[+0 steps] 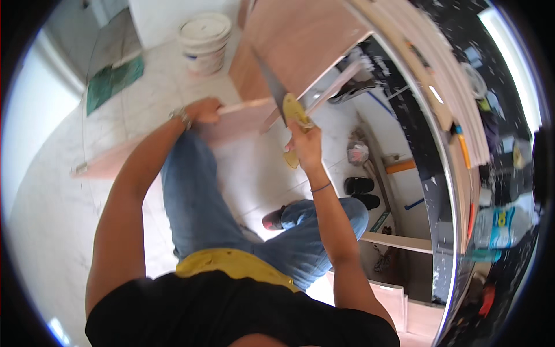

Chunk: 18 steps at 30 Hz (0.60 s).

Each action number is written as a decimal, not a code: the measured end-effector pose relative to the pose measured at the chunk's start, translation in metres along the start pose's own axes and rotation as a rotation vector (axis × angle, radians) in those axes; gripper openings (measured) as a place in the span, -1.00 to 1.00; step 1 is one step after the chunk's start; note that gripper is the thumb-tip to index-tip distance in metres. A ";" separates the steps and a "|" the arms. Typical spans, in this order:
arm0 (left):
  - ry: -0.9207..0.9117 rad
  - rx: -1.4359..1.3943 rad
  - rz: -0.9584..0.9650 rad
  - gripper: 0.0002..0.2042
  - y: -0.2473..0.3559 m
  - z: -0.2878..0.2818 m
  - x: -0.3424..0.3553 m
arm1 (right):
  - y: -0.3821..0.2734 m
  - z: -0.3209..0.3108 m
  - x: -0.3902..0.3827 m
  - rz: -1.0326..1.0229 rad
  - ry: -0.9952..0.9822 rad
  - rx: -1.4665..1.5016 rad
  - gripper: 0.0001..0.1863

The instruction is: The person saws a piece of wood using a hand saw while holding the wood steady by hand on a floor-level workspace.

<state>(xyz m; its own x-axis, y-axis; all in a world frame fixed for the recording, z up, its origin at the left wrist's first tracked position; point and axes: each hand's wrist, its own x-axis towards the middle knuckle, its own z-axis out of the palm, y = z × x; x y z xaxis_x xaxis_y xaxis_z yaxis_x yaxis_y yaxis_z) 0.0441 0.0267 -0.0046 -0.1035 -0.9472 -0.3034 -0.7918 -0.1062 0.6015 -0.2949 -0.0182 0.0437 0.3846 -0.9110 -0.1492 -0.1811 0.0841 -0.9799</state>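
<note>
My right hand is wrapped round the yellow handle of a handsaw, whose blade points up and away to the left. At the far end of my left leg, my left hand grips the upper edge of a pinkish wooden board. This board slants across my raised left knee, its lower left part blurred by motion. The saw's blade crosses close to the board's right end; whether it touches the wood I cannot tell. Behind both stands a large plywood panel.
A white lidded bucket stands on the tiled floor near a green mat. On my right runs a dark counter bearing stacked boards and a clear plastic bottle. Black slippers lie beneath it.
</note>
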 end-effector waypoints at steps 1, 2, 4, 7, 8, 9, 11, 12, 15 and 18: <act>0.056 0.120 0.062 -0.48 -0.016 -0.002 -0.003 | -0.004 0.000 0.018 -0.351 0.069 -0.282 -0.69; 0.084 0.009 0.131 -0.44 -0.003 0.002 -0.004 | 0.005 -0.008 0.036 -0.657 0.188 -0.606 -0.65; 0.302 0.130 0.201 -0.44 -0.016 0.001 -0.021 | -0.016 0.002 0.050 -0.641 0.112 -0.842 -0.66; 0.413 0.158 0.144 -0.58 0.045 0.008 -0.015 | -0.007 -0.015 0.059 -0.640 0.074 -0.895 -0.72; 0.485 0.039 0.126 -0.63 0.045 0.019 -0.007 | 0.001 -0.013 0.062 -0.631 0.079 -0.853 -0.74; 0.551 -0.087 0.112 -0.66 0.044 0.023 0.008 | 0.009 -0.009 0.069 -0.658 0.100 -0.828 -0.74; 0.520 -0.106 0.034 -0.69 0.059 0.021 0.028 | 0.031 -0.009 0.078 -0.516 0.117 -0.779 -0.75; 0.479 -0.142 -0.064 -0.70 0.064 0.023 0.027 | 0.033 -0.005 0.077 -0.496 0.133 -0.756 -0.75; 0.454 0.269 0.006 -0.72 0.087 -0.009 0.025 | 0.021 -0.001 0.085 -0.586 0.053 -0.774 -0.67; 0.547 0.302 0.188 -0.74 0.169 -0.053 0.028 | 0.017 0.000 0.079 -0.666 0.005 -0.772 -0.57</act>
<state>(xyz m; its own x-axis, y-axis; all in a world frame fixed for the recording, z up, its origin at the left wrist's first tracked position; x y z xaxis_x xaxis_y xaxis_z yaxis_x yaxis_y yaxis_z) -0.0613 -0.0337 0.1277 0.0015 -0.9670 0.2546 -0.9326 0.0906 0.3495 -0.2679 -0.0888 0.0158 0.6167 -0.6795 0.3973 -0.4671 -0.7222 -0.5101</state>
